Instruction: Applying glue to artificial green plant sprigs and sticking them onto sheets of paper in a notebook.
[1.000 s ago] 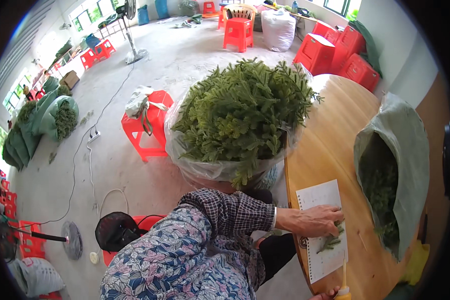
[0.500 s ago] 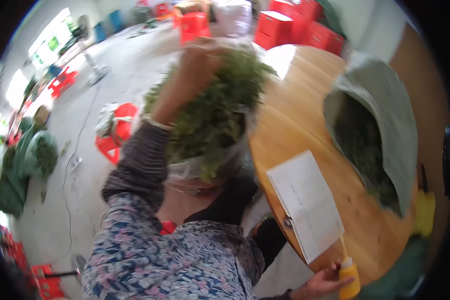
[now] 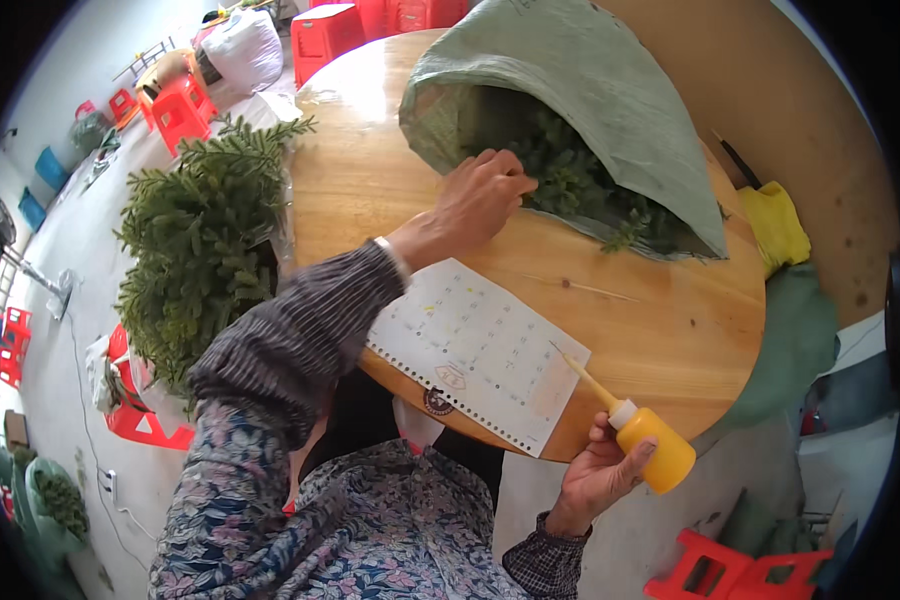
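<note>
My left hand (image 3: 475, 200) reaches across the table to the mouth of a pale green woven sack (image 3: 610, 80), its fingers curled together at the edge of the green artificial fir sprigs (image 3: 565, 175) inside. What the fingertips hold, if anything, is hidden. My right hand (image 3: 602, 475), near the table's front edge, grips a yellow squeeze bottle (image 3: 658, 450), whose long thin nozzle tilts up and to the left. Under the nozzle tip and below my left forearm lies a white spiral-punched calendar sheet (image 3: 470, 350).
A round wooden table (image 3: 670, 340) lies before me. Left of it stands a heap of fir sprigs (image 3: 205, 240) in a clear plastic bag, beside a red stool (image 3: 150, 425). More red stools (image 3: 325, 45) stand at the back; a yellow cloth (image 3: 775, 225) hangs at the right.
My left hand has moved from above the sprig heap, rightward to the sack's mouth. My view has turned right. The bottle stays in my right hand, now raised over the sheet's edge.
</note>
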`<state>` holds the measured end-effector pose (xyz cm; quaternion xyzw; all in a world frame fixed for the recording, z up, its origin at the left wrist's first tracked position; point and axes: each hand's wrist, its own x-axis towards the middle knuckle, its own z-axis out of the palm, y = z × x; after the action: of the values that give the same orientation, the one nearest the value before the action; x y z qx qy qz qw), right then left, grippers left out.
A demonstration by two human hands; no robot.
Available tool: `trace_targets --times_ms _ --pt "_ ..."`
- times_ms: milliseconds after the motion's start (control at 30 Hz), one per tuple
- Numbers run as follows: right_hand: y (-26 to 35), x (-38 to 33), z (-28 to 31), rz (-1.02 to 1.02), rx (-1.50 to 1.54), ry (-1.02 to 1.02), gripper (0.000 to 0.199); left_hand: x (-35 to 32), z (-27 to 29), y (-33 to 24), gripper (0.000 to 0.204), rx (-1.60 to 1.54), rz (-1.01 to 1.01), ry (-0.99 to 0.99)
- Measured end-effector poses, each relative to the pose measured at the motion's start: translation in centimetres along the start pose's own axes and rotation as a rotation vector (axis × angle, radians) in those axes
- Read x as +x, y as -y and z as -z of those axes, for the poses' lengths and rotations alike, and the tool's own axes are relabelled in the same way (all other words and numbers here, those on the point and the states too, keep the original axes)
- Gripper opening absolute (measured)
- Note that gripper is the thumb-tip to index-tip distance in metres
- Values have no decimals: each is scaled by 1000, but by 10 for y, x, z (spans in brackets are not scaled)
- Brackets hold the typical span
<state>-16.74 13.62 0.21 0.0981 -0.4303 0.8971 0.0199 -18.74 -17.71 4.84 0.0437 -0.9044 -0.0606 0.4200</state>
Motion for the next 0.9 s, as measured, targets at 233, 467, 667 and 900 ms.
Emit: trace_targets --times_ms 233,467,667,900 --pt "-2 -1 0 -26 34 -17 46 17 -16 9 10 335 130 131" --pt "2 -2 9 -23 21 -26 50 -41 40 -41 5 -10 -131 -69" --pt "6 0 5 -34 -3 -14 52 -105 72 -88 15 -129 -68 119" --pt "7 0 7 -21 0 -39 53 -110 78 -89 23 -474 285 145"
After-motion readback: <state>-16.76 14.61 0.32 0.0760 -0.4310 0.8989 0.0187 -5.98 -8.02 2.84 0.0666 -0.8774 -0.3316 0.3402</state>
